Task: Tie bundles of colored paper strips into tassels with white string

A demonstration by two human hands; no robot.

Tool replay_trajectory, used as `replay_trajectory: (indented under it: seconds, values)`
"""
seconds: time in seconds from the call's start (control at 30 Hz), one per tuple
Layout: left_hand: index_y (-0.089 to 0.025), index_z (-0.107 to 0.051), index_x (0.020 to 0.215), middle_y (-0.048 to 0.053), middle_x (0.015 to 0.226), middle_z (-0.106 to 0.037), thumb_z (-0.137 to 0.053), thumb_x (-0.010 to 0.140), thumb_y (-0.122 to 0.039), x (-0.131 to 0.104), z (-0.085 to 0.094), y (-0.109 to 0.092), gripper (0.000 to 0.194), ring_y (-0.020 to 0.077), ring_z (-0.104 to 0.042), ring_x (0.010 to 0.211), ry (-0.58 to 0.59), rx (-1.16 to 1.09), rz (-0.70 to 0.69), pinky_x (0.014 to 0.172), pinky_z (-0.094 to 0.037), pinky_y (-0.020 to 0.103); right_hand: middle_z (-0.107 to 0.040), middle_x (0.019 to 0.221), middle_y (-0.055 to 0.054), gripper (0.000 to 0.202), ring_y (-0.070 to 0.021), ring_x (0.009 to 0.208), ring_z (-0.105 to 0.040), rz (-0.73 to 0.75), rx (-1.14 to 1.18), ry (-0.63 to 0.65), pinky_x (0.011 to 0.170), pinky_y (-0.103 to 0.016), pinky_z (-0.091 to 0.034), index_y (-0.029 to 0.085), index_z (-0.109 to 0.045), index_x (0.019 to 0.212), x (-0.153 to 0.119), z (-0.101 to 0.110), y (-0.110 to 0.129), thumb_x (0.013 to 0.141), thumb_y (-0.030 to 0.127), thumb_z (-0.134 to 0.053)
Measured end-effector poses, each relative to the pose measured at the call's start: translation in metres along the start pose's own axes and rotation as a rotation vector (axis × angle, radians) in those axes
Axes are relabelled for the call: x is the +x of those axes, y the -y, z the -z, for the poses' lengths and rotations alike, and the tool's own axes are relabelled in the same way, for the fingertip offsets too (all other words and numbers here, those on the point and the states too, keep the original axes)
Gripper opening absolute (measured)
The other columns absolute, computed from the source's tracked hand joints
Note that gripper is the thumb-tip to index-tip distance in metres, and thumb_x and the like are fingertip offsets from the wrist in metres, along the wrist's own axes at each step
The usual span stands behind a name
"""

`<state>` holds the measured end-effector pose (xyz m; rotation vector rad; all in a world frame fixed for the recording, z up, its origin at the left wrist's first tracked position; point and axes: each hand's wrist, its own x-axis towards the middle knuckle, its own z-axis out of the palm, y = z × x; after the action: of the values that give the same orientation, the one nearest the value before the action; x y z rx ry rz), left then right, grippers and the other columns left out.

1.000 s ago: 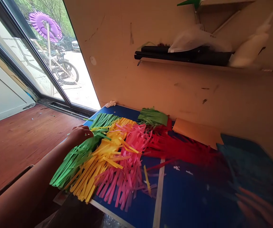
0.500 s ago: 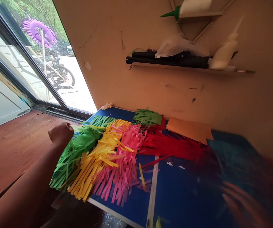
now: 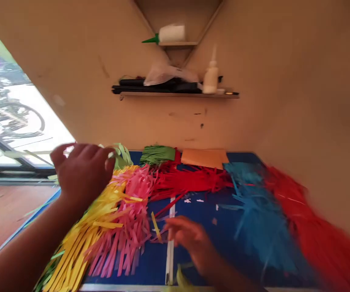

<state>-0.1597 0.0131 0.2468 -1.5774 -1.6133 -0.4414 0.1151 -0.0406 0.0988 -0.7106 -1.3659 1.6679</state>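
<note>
My left hand (image 3: 85, 170) is raised over the left part of the blue table (image 3: 199, 219), its fingers curled around pale green paper strips (image 3: 122, 156). Beneath and beside it lie yellow fringed paper (image 3: 102, 219) and pink fringed paper (image 3: 135, 190). My right hand (image 3: 190, 239) hovers near the table's middle seam, fingers apart and holding nothing, close to a loose yellow strip (image 3: 156, 227). Red fringe (image 3: 193, 180) lies behind. Blue fringe (image 3: 257, 219) and a larger red bundle (image 3: 318, 231) spread at the right.
Green fringed paper (image 3: 158, 154) and an orange sheet (image 3: 205, 157) lie along the wall. Above, a shelf (image 3: 175, 95) bears a white bottle (image 3: 210, 79), a plastic bag and black rolls. A glass door is at the left.
The view has turned right. My left hand has lifted with the pale green strips. My right hand has come inward from the far right to the middle of the table.
</note>
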Motion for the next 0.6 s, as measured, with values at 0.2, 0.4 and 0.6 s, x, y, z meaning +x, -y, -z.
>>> replay_trajectory:
  seconds: [0.2, 0.4, 0.6]
  values:
    - [-0.043, -0.069, 0.106, 0.001, 0.089, -0.073, -0.052, 0.085, -0.03, -0.115, -0.001, -0.102, 0.03, 0.0286, -0.066, 0.096, 0.046, -0.307, -0.237, 0.092, -0.043, 0.052, -0.069, 0.115, -0.013, 0.079, -0.0303, 0.106, -0.063, 0.014, 0.594, 0.017, 0.084, -0.045, -0.051, 0.022, -0.066, 0.12, 0.033, -0.034, -0.017, 0.083, 0.083, -0.034]
    - [-0.039, -0.067, 0.115, 0.005, 0.098, -0.075, -0.055, 0.086, -0.028, -0.203, -0.049, -0.161, 0.034, 0.029, -0.067, 0.095, 0.194, -0.507, -0.182, 0.084, -0.047, 0.049, -0.074, 0.099, -0.013, 0.083, -0.0313, 0.101, -0.067, -0.068, 0.69, -0.245, 0.082, -0.049, -0.051, 0.019, -0.067, 0.109, 0.026, 0.037, -0.015, 0.085, 0.083, -0.02]
    - [-0.035, -0.072, 0.103, 0.0, 0.113, -0.074, -0.051, 0.089, -0.027, -0.208, -0.045, -0.212, 0.026, 0.0289, -0.065, 0.106, 0.435, -0.601, -0.113, 0.093, -0.044, 0.051, -0.071, 0.114, -0.011, 0.045, -0.0287, 0.108, -0.066, 0.047, 0.43, -0.638, 0.087, -0.051, -0.051, 0.022, -0.064, 0.103, -0.022, 0.15, 0.0, 0.086, 0.061, -0.05]
